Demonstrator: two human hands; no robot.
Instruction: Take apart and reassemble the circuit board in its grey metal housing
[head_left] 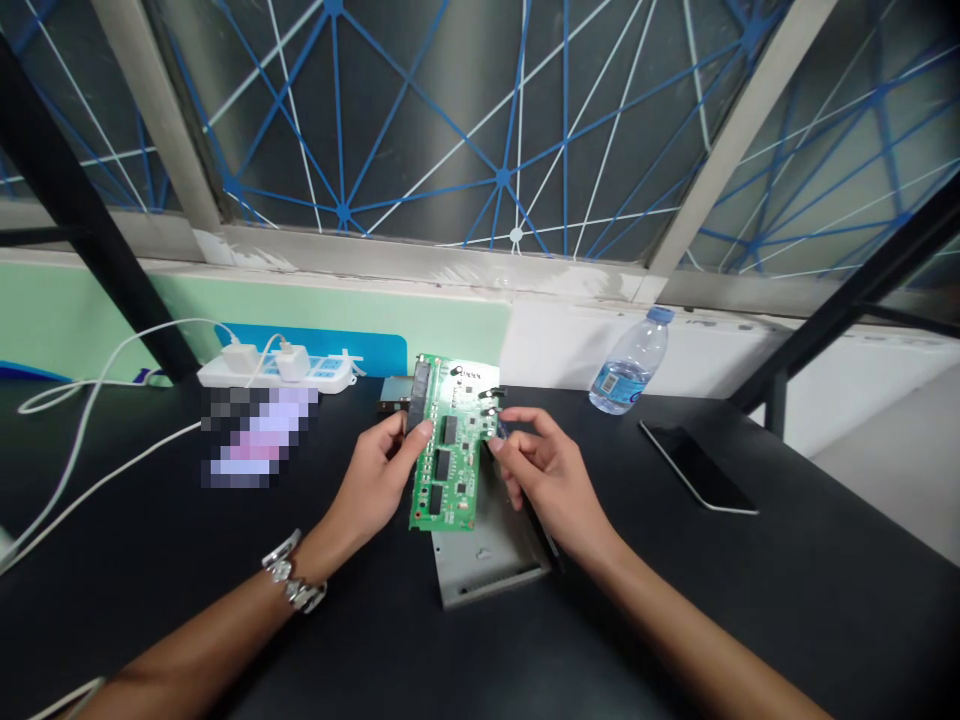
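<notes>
A green circuit board (466,465) with several black chips is held up and tilted above the table. My left hand (384,470) pinches its left edge, thumb on the front by a long black connector. My right hand (546,462) is at the board's right edge, its thumb and forefinger close to small parts there; whether they grip anything is too small to tell. Below the board lies a grey metal casing (491,565), partly hidden by the board and my right hand. Behind my left fingertips a small metal and black part (394,393) shows.
A white power strip (319,372) with plugs and cables is at the back left, near a blurred-out item (262,435). A water bottle (628,365) stands at the back right. A phone (697,467) lies on the black table (360,640).
</notes>
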